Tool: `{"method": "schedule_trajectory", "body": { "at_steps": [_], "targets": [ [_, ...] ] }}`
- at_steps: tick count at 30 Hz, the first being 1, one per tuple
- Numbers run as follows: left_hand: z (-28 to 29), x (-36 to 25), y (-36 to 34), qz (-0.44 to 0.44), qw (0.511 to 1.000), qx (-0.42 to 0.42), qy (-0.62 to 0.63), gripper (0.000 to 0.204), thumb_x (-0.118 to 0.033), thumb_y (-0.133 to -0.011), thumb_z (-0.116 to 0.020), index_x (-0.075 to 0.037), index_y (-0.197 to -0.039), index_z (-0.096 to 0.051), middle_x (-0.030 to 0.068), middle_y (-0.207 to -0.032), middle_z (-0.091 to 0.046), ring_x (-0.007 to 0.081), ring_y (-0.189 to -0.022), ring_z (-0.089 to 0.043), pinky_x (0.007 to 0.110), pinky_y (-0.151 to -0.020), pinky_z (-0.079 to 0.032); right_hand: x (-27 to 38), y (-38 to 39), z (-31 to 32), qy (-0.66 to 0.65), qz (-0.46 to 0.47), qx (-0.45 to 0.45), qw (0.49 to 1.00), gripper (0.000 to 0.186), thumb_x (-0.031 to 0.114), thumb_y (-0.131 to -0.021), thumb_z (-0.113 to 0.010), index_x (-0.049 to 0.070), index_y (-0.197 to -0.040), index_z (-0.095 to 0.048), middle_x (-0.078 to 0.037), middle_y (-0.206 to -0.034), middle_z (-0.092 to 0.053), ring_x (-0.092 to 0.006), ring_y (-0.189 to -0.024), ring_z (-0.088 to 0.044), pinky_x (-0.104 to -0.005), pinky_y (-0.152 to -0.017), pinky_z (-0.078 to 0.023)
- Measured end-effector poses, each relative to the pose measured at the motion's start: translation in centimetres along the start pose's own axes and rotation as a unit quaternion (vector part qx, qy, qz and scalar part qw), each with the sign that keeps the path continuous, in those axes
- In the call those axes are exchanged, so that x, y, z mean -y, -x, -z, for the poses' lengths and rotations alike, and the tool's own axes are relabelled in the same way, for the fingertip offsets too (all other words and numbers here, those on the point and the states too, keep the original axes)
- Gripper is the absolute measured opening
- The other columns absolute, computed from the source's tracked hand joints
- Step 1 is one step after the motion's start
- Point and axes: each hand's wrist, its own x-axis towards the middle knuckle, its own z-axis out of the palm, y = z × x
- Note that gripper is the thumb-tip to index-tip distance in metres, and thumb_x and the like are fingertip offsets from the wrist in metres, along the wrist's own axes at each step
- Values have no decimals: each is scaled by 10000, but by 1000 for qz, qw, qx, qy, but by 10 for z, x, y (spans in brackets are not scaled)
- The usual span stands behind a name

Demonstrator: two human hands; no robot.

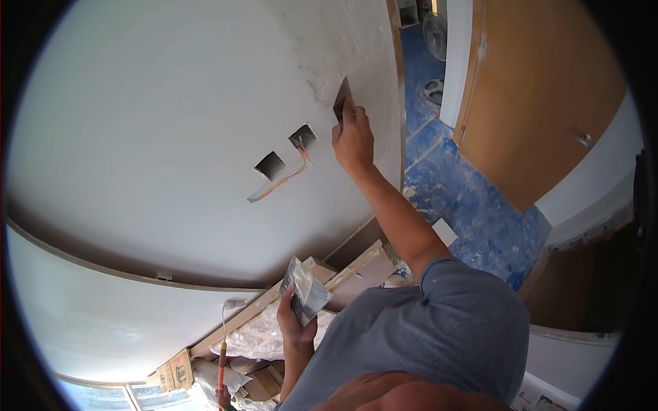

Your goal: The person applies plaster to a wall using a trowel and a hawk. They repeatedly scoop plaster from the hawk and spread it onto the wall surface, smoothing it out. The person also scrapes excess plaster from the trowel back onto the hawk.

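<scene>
My right hand [354, 142] is closed on a putty knife [342, 103], its blade against the wall [171, 116] beside a rough, patchy strip of filler [322, 41]. Lower down, my left hand [296, 322] grips a flat metal plastering blade [310, 299] that carries a smear of pale filler [299, 274]. Below and left of the putty knife, two square holes are cut in the wall. Orange and white wires [284, 179] hang out of the upper hole [302, 136]; the lower hole [270, 165] looks dark inside.
A wooden door [541, 96] stands at the right, over a blue, dust-spotted floor [466, 205]. A fan [434, 35] is beyond the doorway. Plastic-wrapped goods [257, 332] and a cardboard box [176, 372] lie lower left. Another person's hand [223, 396] holds an orange-handled tool [221, 366].
</scene>
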Motion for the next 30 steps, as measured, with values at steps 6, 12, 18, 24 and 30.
{"method": "schedule_trajectory", "body": {
  "at_steps": [6,12,18,24,30],
  "targets": [
    [-26,13,-13,-16,999,-1,-28,366,-207,-1023,-506,-12,-1329,-553,121,-1255,-654,247,-1163,-636,400,-1009,-498,29,39,32,-102,39,98,989,586,44,-859,-635,-44,-1415,-473,-171,-1140,-572,-333,-978,-628,-420,-829,-548],
    [-67,30,-32,-50,998,-23,4,362,-214,-1035,-494,-13,-1330,-550,125,-1267,-648,250,-1185,-627,408,-1030,-490,0,70,112,-400,74,202,891,478,15,-910,-563,-1,-1388,-552,-132,-1007,-632,-223,-706,-647,-334,-659,-529],
    [-89,61,-39,-70,997,-4,25,375,-234,-1038,-482,-6,-1331,-537,130,-1249,-654,246,-1127,-657,380,-996,-518,-24,104,151,-399,295,347,795,730,-41,-798,-656,231,-1465,-533,-67,-1263,-624,-274,-1024,-659,-392,-857,-575],
    [-102,76,9,-96,995,6,26,376,-230,-1033,-489,-2,-1326,-550,120,-1205,-673,239,-1099,-666,402,-979,-527,-122,119,149,-221,222,539,782,589,58,-855,-648,178,-1419,-528,-61,-1202,-656,-254,-1016,-668,-388,-879,-573],
    [-105,139,56,-12,1000,12,21,378,-231,-1022,-511,-1,-1318,-560,123,-1218,-678,234,-1086,-679,396,-971,-536,-108,124,195,-620,-490,399,465,340,362,-972,-670,74,-1139,-600,-29,-947,-694,-125,-793,-699,-320,-696,-591]
  ]
}}
